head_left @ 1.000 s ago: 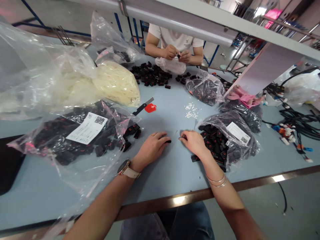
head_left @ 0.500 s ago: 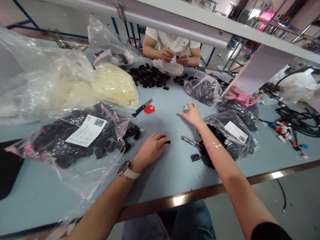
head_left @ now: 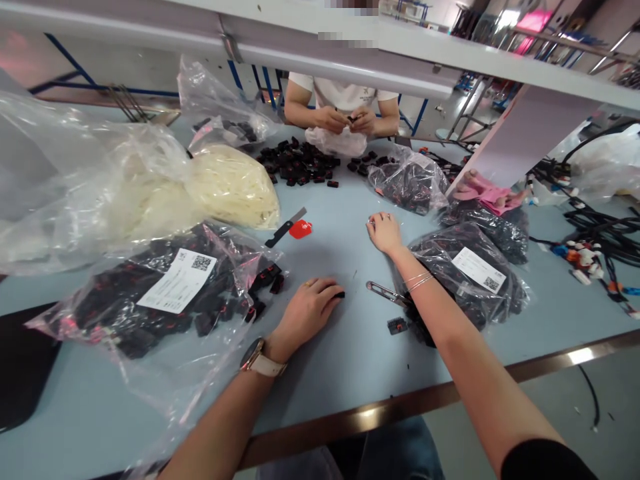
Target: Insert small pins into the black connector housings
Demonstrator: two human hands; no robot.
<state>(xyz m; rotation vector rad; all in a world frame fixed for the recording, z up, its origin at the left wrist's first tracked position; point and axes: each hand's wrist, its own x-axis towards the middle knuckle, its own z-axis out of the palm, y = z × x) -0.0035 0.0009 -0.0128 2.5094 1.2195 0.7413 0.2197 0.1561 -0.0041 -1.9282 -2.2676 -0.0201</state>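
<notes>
The left hand (head_left: 311, 308) holds a blocky black piece (head_left: 341, 295); whether the curled right hand (head_left: 385, 233) grips anything is unclear.

Two white labels w/ QR codes mark plastic bags on a blue-gray surface (head_left: 340, 373), their fine print too small & blurred to read. The L label (head_left: 167, 285), on the L bag (head_left: 113, 300), has its QR code (head_left: 202, 263) at upper R, w/ faint lines of type alongside; the R label (head_left: 475, 267), on the R bag (head_left: 443, 257), has its code at lower R. Opposite, a person's white shirt (head_left: 327, 93) bears small dark chest print (head_left: 367, 95), illegible; mid-surface, a red piece (head_left: 297, 231) shows a white mark, likewise unreadable.
</notes>
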